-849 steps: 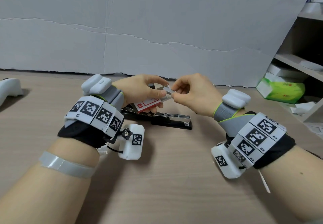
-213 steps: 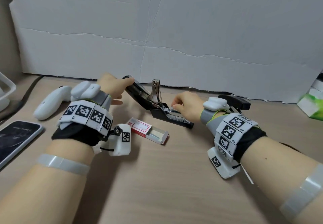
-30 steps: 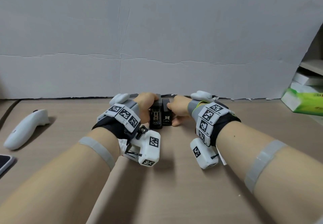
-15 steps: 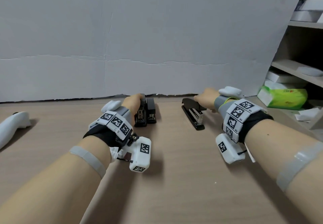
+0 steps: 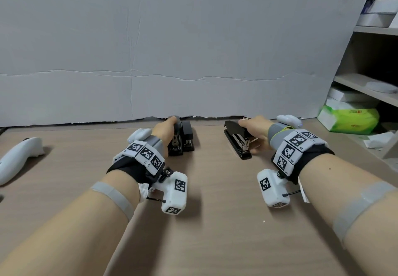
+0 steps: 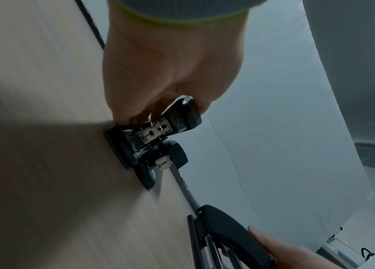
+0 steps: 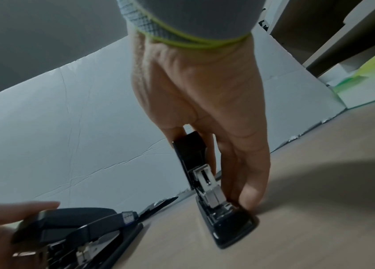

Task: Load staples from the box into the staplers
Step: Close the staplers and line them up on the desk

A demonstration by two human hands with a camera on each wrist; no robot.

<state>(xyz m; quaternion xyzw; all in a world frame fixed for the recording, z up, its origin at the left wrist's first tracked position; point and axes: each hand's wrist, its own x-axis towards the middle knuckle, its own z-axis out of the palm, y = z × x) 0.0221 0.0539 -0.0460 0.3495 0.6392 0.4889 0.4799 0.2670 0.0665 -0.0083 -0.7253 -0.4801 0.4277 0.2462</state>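
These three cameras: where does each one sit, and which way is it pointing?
Head: on the forehead, looking forward and down over the desk; both forearms, left hand and right hand show.
Left wrist: under that wrist, looking along the palm at the stapler pair.
Right wrist: likewise, at the single stapler.
Shared: each wrist view also catches the other hand's stapler; all show the white board.

My left hand (image 5: 164, 130): fingers curled, gripping. My right hand (image 5: 255, 126): fingers extended downward, gripping; both forearms outstretched, well apart.
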